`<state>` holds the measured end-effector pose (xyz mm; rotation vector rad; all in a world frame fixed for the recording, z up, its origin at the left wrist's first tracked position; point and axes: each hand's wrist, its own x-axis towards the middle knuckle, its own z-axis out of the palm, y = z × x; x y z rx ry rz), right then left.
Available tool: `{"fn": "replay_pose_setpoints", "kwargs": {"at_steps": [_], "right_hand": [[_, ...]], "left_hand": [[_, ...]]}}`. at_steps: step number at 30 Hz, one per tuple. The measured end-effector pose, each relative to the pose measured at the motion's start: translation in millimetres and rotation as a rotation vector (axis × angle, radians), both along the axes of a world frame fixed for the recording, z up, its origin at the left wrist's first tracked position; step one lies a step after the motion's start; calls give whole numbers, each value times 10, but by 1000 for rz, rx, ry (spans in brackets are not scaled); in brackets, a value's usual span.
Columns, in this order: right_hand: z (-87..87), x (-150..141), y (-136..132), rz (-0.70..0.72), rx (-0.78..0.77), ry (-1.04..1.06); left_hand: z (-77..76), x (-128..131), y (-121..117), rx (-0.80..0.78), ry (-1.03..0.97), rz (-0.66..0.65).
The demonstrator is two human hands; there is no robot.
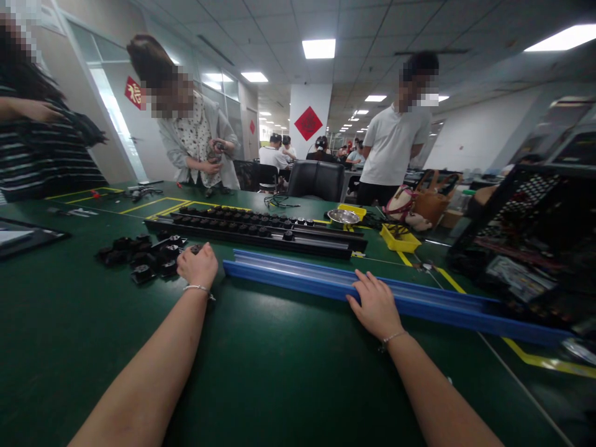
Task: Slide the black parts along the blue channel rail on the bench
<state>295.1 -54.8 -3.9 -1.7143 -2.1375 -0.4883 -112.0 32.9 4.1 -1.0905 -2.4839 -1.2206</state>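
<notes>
My left hand (199,266) is closed around a small black part (196,249), mostly hidden by the fingers. Just left of it lies a loose pile of chunky black parts (142,272), some showing metal bits on top. A long blue channel rail (288,280) runs across the table from the middle to the right. My right hand (376,303) rests on its near edge, fingers stretched out over the channel and thumb on the near side. Behind the blue rail stand black rails (321,246), with several similar black parts seated in rows along them.
A metal dish (343,216) and a yellow bin (399,238) stand at the back right. A dark perforated rack (516,230) rises at the right, over the rail's far end. Across the green table (279,372), one person (200,139) handles a part; another (395,136) stands by.
</notes>
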Motion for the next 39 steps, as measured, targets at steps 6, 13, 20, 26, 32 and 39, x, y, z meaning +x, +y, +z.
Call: {"fn": "replay_pose_setpoints", "kwargs": {"at_steps": [6,13,20,26,32,39], "right_hand": [[27,-15,-8,-6,-13,-4],[6,-12,6,-2,-11,6],[8,-4,-6,9,-6,15],[63,35,-6,28,13,88],[182,727,-19,-345,152,222],[64,1687,-330,-913,186,543]], "left_hand": [[-81,-653,-66,-168,235,-24],[-112,-1124,-81,-343,237,79],[-61,-1202,-143,-257,184,38],[64,-634,-187,-9,397,-117],[45,449,-243,-44,535,-558],[-74,1137,-432,-105,629,-841]]}}
